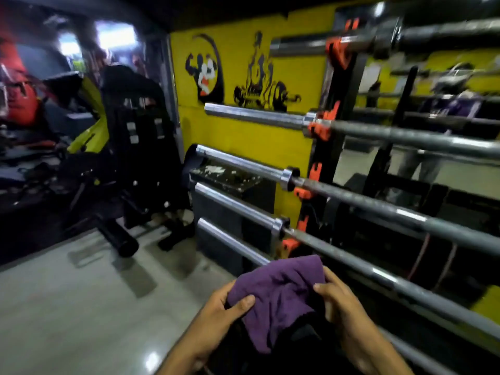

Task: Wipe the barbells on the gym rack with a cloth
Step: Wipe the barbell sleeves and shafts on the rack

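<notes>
Both hands hold a purple cloth low in the middle of the view. My left hand grips its left edge, thumb on top. My right hand grips its right side. The cloth lies over the lowest barbell, covering the part where that bar's sleeve meets the shaft. Several more barbells lie level above it on a black rack with orange hooks: one just above, another higher, and one at chest height.
A mirror behind the rack reflects a person. A yellow wall with black drawings stands behind the bar ends. A black weight machine fills the left. Pale tiled floor spreads at lower left.
</notes>
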`<state>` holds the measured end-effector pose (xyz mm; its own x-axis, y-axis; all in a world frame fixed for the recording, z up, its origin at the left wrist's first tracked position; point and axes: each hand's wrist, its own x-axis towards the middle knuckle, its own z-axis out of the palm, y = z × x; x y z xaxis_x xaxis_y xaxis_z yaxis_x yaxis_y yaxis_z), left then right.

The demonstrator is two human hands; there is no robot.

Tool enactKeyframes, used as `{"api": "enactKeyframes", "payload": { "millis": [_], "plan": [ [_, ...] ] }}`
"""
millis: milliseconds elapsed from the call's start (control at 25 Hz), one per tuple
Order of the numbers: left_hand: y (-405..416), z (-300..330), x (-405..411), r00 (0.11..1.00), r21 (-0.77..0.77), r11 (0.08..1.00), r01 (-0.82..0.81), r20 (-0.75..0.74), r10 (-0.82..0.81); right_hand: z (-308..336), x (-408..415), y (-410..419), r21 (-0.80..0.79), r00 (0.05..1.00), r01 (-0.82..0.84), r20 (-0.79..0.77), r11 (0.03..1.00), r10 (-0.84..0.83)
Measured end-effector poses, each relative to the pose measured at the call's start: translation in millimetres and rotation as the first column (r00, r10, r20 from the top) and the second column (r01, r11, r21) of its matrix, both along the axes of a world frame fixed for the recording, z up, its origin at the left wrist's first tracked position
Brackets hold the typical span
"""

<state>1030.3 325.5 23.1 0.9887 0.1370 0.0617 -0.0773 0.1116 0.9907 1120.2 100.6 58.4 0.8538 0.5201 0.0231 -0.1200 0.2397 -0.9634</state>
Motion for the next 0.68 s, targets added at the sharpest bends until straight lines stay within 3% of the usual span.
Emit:
{"api": "enactKeyframes", "payload": {
  "millis": [80,200,400,520,680],
  "plan": [
    [-2,-20,-45,0.997,-0.002,0.999,-0.04,-0.071,0.04,-33,-33,-7,-0.019,0.99,-0.097,-0.109,0.995,0.094],
    [6,-42,-111,0.974,-0.058,0.982,-0.178,-0.15,0.167,-66,-80,0,-0.115,0.982,-0.113,-0.162,0.987,0.094],
    [18,-65,-187,0.873,-0.266,0.848,-0.458,-0.314,0.373,-84,-138,37,-0.117,0.964,-0.129,-0.247,0.985,0.097],
    [35,-72,-215,0.826,-0.261,0.802,-0.537,-0.355,0.437,-93,-172,70,-0.116,0.941,-0.132,-0.328,0.984,0.088],
    [78,-67,-252,0.826,-0.156,0.841,-0.518,-0.345,0.445,-97,-212,126,-0.219,0.938,-0.248,-0.296,0.944,0.178]
  ]
}}
